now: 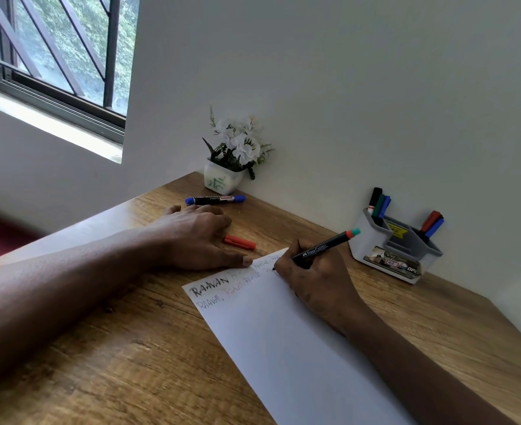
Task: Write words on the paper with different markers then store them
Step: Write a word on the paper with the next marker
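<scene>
With the fingers (284,262) of the right hand (317,280), grips a black marker (323,248), teal-and-orange end angled up and away from the knuckles, tip down on the white paper (283,332) just ahead of the fingertips. Rests the left hand (198,234) flat on the wooden table (124,348), fingers relaxed, grasping nothing; presses the thumb tip on the paper's top edge. Handwritten words in two lines between that thumb and the right fingertips. Loose orange cap (240,242) just beyond the left thumb. Capped blue marker (214,199) lying past the left fingertips, near a white flower pot (222,180). Grey organizer (403,251) beyond the right knuckles, against the wall: left pocket holding a trio of markers (379,204) capped black, green and blue; right pocket holding a pair of markers (433,223) capped red and blue.
</scene>
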